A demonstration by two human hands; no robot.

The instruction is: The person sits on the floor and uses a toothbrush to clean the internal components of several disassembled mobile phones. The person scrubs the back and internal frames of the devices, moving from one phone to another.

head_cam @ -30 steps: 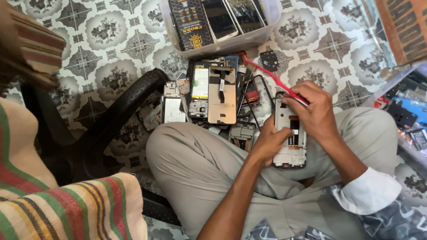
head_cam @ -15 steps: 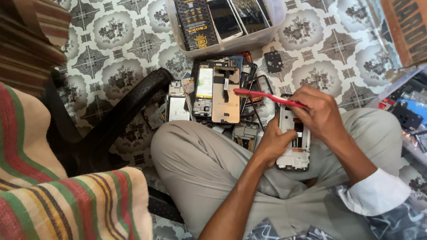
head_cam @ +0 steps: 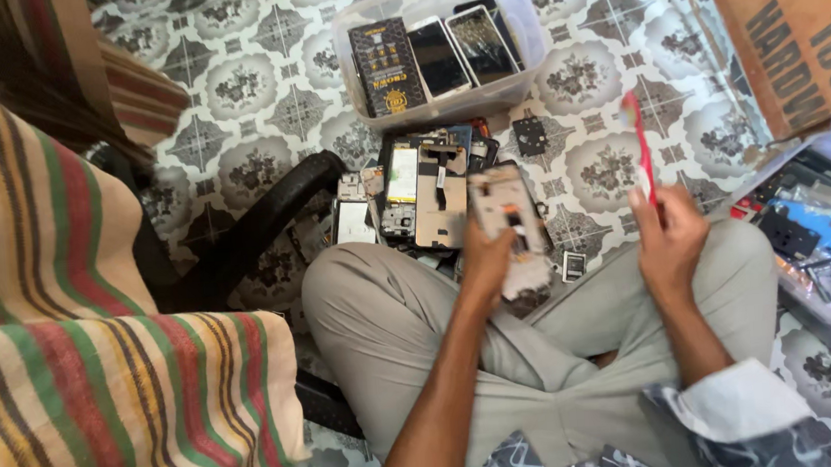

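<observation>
- Left hand (head_cam: 487, 258) closed around an opened phone body (head_cam: 512, 241), just right of frame centre, above the lap — fingers wrapped about its left edge and lower part, inner face turned up toward the camera.
- Phone body blurred; long axis near upright in the frame, top end toward the pile of parts, bottom end hidden in the palm.
- Right hand (head_cam: 669, 240) curled shut on a red toothbrush (head_cam: 639, 145), right of centre, handle pinched low between thumb and fingers.
- Toothbrush stood almost vertical, head end up toward the upper right of the frame, well clear of the phone body.
- Key relation — phone body lay to the left of the brush-holding hand, the two apart with bare trouser cloth between; both long axes roughly parallel, so brush head pointed away from the phone rather than at it.
- Left hand plainly the nearer to the phone, already holding it.
- Pile of dismantled phones (head_cam: 422, 189) lay on the patterned tile floor (head_cam: 258, 79) above the knees; clear plastic tub (head_cam: 518, 21) of phones at top centre.
</observation>
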